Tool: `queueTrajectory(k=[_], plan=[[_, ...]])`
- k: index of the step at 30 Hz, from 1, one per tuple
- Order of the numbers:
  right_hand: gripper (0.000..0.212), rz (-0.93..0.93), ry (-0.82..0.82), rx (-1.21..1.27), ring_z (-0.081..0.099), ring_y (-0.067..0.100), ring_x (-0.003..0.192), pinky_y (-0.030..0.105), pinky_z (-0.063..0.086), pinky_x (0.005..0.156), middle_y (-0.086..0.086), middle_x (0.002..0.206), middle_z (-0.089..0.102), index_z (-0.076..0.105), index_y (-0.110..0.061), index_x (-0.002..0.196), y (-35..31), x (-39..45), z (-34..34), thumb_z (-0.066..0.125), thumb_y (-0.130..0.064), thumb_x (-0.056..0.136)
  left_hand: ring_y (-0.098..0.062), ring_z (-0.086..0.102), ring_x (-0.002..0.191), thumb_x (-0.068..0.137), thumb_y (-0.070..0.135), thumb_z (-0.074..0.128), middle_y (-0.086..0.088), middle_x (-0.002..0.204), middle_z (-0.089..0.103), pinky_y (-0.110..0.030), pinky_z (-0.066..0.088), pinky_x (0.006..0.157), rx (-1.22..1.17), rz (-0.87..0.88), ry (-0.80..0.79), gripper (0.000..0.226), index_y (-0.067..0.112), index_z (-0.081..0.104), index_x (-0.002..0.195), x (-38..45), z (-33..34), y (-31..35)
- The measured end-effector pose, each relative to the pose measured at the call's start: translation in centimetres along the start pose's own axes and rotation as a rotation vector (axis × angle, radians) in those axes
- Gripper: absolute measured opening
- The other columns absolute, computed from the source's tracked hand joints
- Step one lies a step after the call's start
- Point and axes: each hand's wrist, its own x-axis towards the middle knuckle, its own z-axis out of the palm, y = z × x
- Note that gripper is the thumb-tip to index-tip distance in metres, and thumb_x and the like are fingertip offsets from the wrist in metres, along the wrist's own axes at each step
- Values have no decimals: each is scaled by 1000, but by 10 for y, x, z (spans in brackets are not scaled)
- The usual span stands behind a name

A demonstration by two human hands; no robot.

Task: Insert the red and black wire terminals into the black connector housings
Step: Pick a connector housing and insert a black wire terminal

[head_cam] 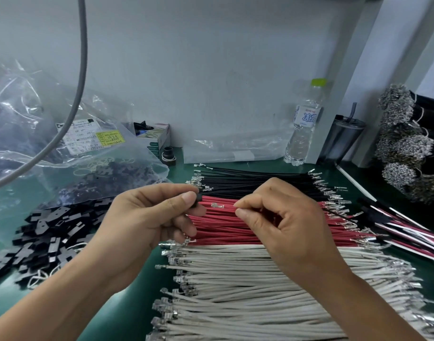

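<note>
Green bench mat [149,286] under wire rows [235,232], pale wall [211,57] behind

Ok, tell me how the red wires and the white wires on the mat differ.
The red wires are red and lie in the middle row; the white wires are off-white and lie nearest the camera. The white row looks wider and more spread out than the red. Both run left to right with metal terminals on their ends.

Pale grey wall [211,57], green bench top [147,286], white upright post [366,70]
</note>
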Motion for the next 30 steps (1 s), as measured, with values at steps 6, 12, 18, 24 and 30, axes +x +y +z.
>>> queueTrajectory(k=[6, 12, 18, 24, 30], plan=[[7, 36, -10, 29, 64, 13, 88, 25, 48, 71, -15, 87, 63, 72, -31, 87, -4, 2, 0, 67, -29, 91, -22, 66, 54, 72, 21, 80, -25, 86, 75, -26, 54, 49, -40, -75, -77, 33, 2, 80, 100, -2, 1, -1], [11, 6, -47, -38, 62, 10, 84, 35, 50, 68, -17, 87, 59, 68, -32, 89, -6, 1, -1, 60, -35, 94, -21, 67, 54, 72, 23, 87, -24, 88, 75, -26, 55, 50, -53, -95, -116, 37, 2, 79, 102, -2, 2, -1], [8, -55, 15, -82, 61, 12, 80, 33, 50, 64, -16, 85, 59, 70, -27, 88, -9, 1, -2, 65, -29, 93, -21, 66, 53, 66, 30, 87, -23, 86, 75, -26, 55, 50, -64, -102, -141, 44, 3, 79, 100, -3, 2, -2], [7, -313, 28, -360, 57, 11, 74, 28, 49, 57, -8, 84, 60, 73, -17, 88, -14, 4, -7, 70, -18, 94, -21, 67, 54, 64, 32, 90, -23, 85, 75, -27, 56, 53, -40, -129, -157, 47, 2, 79, 99, -2, -2, 2], [7, -416, 56, -438, 53, 19, 70, 36, 46, 50, -1, 83, 59, 70, -11, 86, -17, 0, 3, 71, -8, 92, -21, 67, 52, 69, 16, 93, -23, 78, 73, -26, 56, 50, -24, -222, -181, 32, 1, 80, 93, -5, 2, 3]])
